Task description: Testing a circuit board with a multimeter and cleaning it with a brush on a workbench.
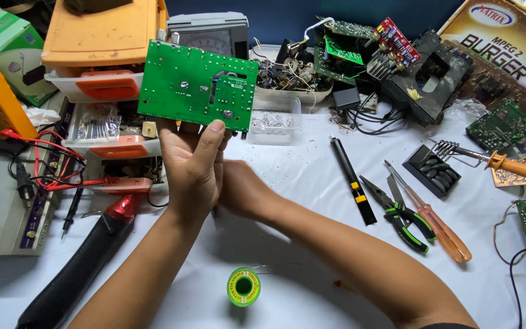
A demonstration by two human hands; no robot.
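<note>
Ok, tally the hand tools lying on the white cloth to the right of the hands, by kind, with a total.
Pliers, green-and-black handles: 1
Screwdriver, orange handle: 1
Black pen-shaped tool with a yellow band: 1
Soldering iron, orange handle, resting on its stand: 1
Total: 4

The left hand holds a green circuit board; the right hand is mostly hidden behind it.

Two bare forearms, no rings or watch, dark sleeve edge at right elbow
</note>
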